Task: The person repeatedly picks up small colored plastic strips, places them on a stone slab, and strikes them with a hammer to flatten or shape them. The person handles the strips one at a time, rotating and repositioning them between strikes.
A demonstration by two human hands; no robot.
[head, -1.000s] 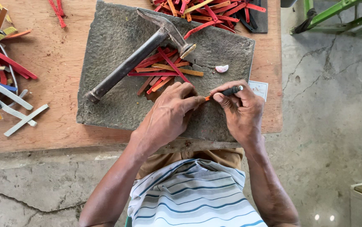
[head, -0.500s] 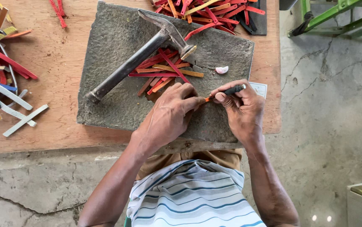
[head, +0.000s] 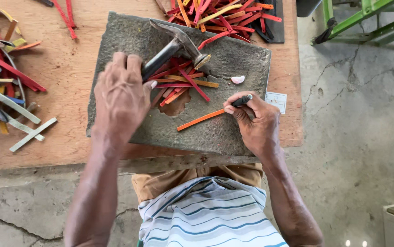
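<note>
Head camera, looking straight down: the left hand [head: 123, 98] is wrapped over the handle of the hammer [head: 174, 48], fingers curled round the dark shaft, so that's a grasp on the tool, with its metal head lying toward the far middle of the grey stone slab [head: 233, 132]. The right hand [head: 256, 121] is clenched on a short dark punch [head: 242, 99], pinched between thumb and fingers with its tip at the end of an orange strip [head: 200, 120]. That strip lies flat on the slab's near-right part, angled up toward the right hand, just beside a worn hollow in the stone. Under the hammer head sits a loose heap of red and orange strips [head: 178, 82], and a small pale chip [head: 237, 79] rests near the slab's right edge. The slab sits on a wooden board [head: 59, 146]; a bigger pile of coloured strips [head: 224, 13] crowds the far edge, and pale and mixed strips [head: 9, 91] sprawl over the left edge. A small white card [head: 275, 101] pokes out at the slab's right edge. By the look of it, the step in hand is taking up the hammer while the punch is set on the strip; the next move would call for a steady punch and a short, square tap.
</note>
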